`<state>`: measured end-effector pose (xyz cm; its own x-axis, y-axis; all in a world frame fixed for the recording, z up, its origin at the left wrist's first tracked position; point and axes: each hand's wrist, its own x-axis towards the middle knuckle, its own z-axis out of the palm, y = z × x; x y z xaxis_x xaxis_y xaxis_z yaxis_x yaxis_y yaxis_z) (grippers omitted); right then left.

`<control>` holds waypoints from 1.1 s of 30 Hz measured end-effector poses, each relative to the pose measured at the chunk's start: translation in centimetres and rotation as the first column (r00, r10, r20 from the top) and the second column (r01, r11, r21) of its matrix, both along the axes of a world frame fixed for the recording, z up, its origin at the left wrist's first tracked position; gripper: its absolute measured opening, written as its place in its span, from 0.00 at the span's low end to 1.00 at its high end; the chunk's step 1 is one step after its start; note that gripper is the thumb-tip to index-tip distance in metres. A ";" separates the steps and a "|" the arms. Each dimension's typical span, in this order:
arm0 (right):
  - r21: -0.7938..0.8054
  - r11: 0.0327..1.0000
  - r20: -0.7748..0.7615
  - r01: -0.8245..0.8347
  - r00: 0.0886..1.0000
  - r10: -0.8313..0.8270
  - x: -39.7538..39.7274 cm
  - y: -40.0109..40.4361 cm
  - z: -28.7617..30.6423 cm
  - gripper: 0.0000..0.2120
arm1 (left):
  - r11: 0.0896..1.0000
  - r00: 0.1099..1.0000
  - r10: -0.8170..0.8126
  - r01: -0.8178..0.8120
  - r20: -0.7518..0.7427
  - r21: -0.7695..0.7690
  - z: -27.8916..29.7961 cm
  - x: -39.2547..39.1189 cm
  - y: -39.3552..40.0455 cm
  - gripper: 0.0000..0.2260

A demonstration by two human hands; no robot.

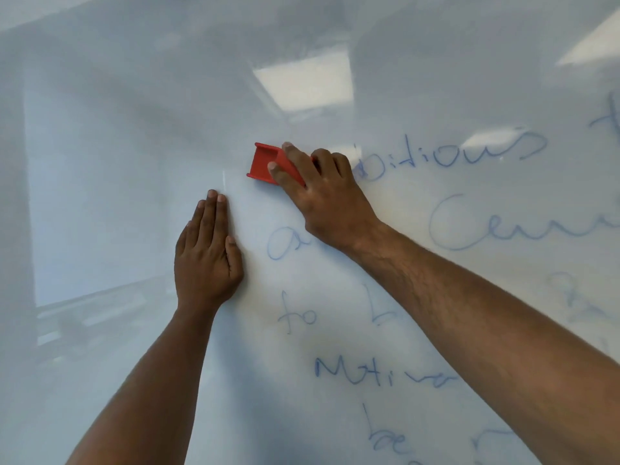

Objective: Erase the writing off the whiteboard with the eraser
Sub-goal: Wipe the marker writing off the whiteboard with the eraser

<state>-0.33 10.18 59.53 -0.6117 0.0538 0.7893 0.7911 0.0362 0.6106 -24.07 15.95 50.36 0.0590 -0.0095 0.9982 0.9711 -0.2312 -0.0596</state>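
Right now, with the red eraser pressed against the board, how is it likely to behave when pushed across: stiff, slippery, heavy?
The red eraser looks like rigid moulded plastic, so probably stiff. The right hand covers most of it, so it is likely light. The glossy whiteboard suggests it slides easily.

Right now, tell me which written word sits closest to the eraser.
The top-line word ending "itious". It starts right beside the right hand gripping the red eraser; the other blue words lie lower on the whiteboard.
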 end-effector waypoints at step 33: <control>0.225 0.959 0.011 -0.171 0.985 0.173 8.8 -2.8 2.0 0.09 | 0.913 0.819 -0.376 0.406 0.433 0.025 10.3 15.6 -3.1 0.30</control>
